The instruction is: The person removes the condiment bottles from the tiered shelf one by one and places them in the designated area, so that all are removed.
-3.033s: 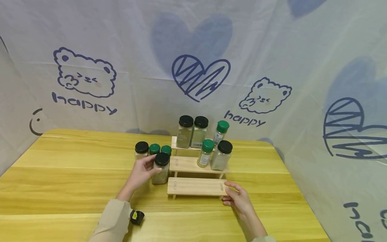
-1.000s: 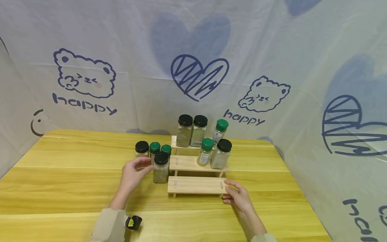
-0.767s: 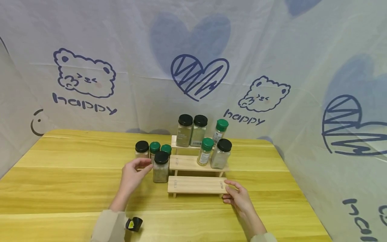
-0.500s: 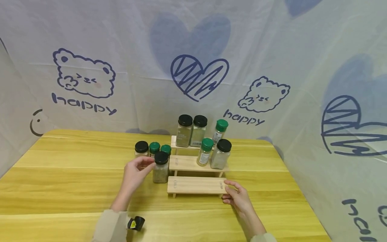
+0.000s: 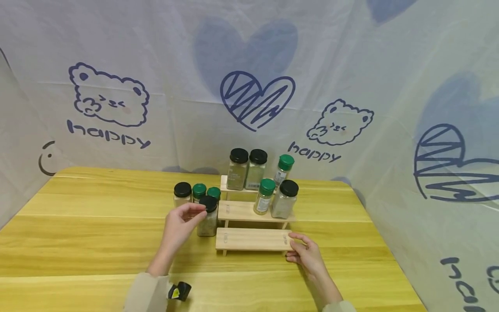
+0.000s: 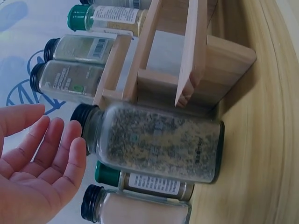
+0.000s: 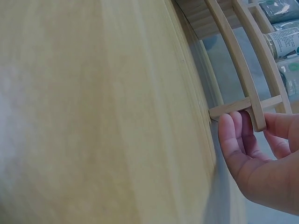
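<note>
My left hand (image 5: 180, 227) hovers in front of a square glass spice jar (image 5: 206, 225) with a black lid, at the rack's left side. The left wrist view shows the fingers loosely bent and apart from this jar (image 6: 159, 142), which holds dark and pale flakes. At the right end of the three-tier wooden spice rack (image 5: 253, 240), my right hand (image 5: 308, 255) pinches the lowest shelf. In the right wrist view the thumb lies on one side of the shelf board (image 7: 243, 74), the curled fingers on the other.
Black-lidded jars (image 5: 237, 171) and green-capped bottles (image 5: 264, 197) stand on the upper and middle tiers. Left of the rack are another black-lidded jar (image 5: 182, 193) and two green-capped bottles (image 5: 199, 190). A printed cloth (image 5: 175, 65) hangs behind the wooden table (image 5: 97, 242).
My left hand let go of the jar and drew back left, then moved right again towards its lid. The jar stays in place. My right hand keeps its hold on the rack.
</note>
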A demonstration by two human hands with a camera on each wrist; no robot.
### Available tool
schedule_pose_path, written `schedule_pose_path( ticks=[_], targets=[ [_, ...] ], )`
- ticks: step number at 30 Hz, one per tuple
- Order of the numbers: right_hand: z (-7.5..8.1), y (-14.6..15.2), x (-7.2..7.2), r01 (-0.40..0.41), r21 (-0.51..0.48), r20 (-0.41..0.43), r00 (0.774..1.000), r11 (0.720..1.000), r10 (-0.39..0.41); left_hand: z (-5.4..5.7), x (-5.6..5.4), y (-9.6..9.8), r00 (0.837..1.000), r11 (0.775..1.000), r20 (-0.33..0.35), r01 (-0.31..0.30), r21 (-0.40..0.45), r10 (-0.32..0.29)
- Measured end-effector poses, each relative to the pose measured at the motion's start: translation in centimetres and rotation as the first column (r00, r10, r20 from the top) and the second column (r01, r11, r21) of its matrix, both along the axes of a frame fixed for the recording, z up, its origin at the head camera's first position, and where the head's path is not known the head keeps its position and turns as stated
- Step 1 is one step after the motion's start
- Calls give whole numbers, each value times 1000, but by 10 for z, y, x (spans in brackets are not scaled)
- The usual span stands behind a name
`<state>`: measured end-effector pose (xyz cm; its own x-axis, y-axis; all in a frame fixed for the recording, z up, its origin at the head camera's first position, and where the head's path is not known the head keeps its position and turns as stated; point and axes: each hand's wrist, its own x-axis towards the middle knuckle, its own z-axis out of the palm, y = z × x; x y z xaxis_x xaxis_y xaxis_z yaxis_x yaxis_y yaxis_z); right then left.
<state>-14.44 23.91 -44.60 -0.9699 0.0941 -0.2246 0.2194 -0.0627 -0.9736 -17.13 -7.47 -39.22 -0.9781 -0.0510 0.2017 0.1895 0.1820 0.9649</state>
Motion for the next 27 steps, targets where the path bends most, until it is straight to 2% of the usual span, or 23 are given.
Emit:
schedule_pose_path(
  ticks=[8, 18, 27],
  targets=[
    [1, 1, 0, -12, 18, 10, 1000, 1000, 12, 4, 1, 7, 1000, 1000, -6, 21, 7, -21],
    [0, 1, -1, -6, 25, 9, 1000, 1000, 6, 4, -4, 17, 997, 998, -40, 64, -12, -64],
    [-2, 1, -1, -4, 16, -1, 1000, 1000, 4, 7, -5, 30, 994, 995, -34, 100, 26, -99]
  ],
)
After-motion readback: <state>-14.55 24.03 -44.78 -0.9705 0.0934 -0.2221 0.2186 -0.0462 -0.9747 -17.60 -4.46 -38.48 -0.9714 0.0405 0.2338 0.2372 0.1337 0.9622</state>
